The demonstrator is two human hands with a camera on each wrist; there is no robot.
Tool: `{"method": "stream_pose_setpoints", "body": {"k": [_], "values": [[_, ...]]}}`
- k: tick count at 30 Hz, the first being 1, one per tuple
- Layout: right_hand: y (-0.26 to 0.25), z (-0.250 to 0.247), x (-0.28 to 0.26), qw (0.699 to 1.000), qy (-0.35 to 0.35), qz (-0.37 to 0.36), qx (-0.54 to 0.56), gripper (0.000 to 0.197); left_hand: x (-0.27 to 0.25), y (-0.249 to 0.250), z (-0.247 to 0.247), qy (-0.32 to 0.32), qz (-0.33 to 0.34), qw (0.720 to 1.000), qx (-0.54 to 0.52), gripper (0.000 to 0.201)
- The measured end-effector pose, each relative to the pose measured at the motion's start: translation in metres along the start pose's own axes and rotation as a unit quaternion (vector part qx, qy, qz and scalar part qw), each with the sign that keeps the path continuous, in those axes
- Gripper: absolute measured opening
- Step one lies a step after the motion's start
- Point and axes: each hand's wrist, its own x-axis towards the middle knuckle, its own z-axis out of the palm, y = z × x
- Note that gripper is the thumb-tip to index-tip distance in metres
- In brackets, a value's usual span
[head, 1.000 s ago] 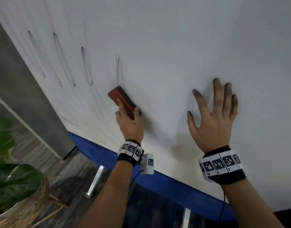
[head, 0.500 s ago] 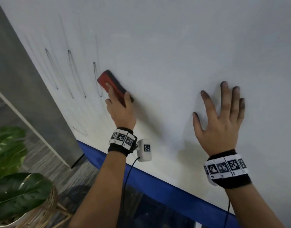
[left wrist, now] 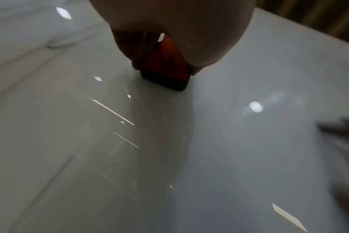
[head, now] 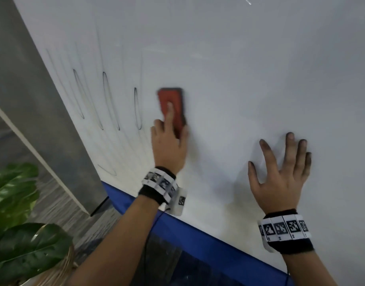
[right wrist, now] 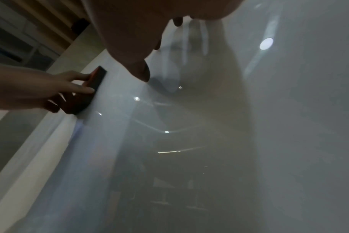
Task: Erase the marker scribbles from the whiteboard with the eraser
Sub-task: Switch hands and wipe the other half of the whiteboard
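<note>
A red eraser (head: pixel 171 107) with a dark felt pad lies flat against the whiteboard (head: pixel 249 79). My left hand (head: pixel 169 141) grips it, forefinger along its back, thumb and other fingers at its sides; the eraser (left wrist: pixel 165 69) shows under the palm in the left wrist view. Thin dark marker loops (head: pixel 137 108) stand just left of the eraser, with more loops (head: pixel 109 100) further left and a small one (head: pixel 107 170) low down. My right hand (head: pixel 280 172) presses flat on the board with fingers spread and dark-smudged. The right wrist view shows the eraser (right wrist: pixel 96 80) and left hand (right wrist: pixel 50 88) at left.
A blue strip (head: pixel 198 236) runs along the board's lower edge. A grey wall panel (head: pixel 33 112) stands left of the board. A leafy plant in a woven basket (head: pixel 22 234) sits on the floor at lower left.
My left hand has swept the eraser up and then to the right, turning it upright; the faint loop beside it is gone. The right hand has stayed flat on the board.
</note>
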Motion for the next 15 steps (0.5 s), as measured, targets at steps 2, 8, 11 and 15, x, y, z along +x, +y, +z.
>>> {"method": "stream_pose_setpoints", "body": {"k": [2,8,11,15], "values": [[-0.001,-0.003,0.002,1.000,0.001,0.004,-0.013,0.053,0.031,-0.008,-0.011,0.050,-0.070,0.996,-0.022,0.069],[-0.047,-0.009,0.059,0.999,0.027,-0.016,0.010,0.044,0.021,0.011,-0.009,0.002,0.105,0.994,0.032,0.066],[-0.079,-0.008,0.105,0.998,0.014,-0.059,0.019,0.050,0.035,0.001,-0.018,-0.014,0.231,0.964,0.128,0.060],[-0.107,-0.007,0.145,0.999,-0.026,-0.029,0.022,0.064,0.103,-0.019,-0.052,0.048,0.137,0.981,0.133,0.064]]}}
